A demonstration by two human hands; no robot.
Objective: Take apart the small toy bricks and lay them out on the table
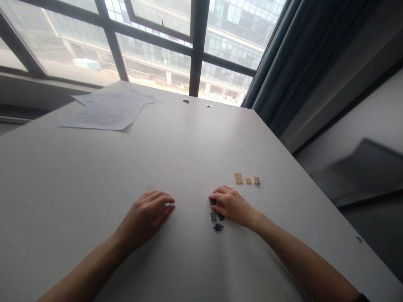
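My right hand (231, 204) rests on the table with its thumb and fingers curled round a dark grey building brick (213, 202), which they partly hide. Just below its fingertips lie a grey studded brick (213, 217) and a small black piece with side knobs (218, 227). Another dark piece (221, 217) shows from beneath the hand. To the left, my left hand (153, 212) lies on the table, its thumb apart from the loosely bent fingers and nothing between them.
Beyond my right hand are a tan studded plate (238, 178), a smaller tan plate (248, 181) and a tan-and-blue piece (256, 180). Printed papers (107, 111) lie at the white table's (189, 142) far left. Windows and a dark curtain (283, 54) stand behind it.
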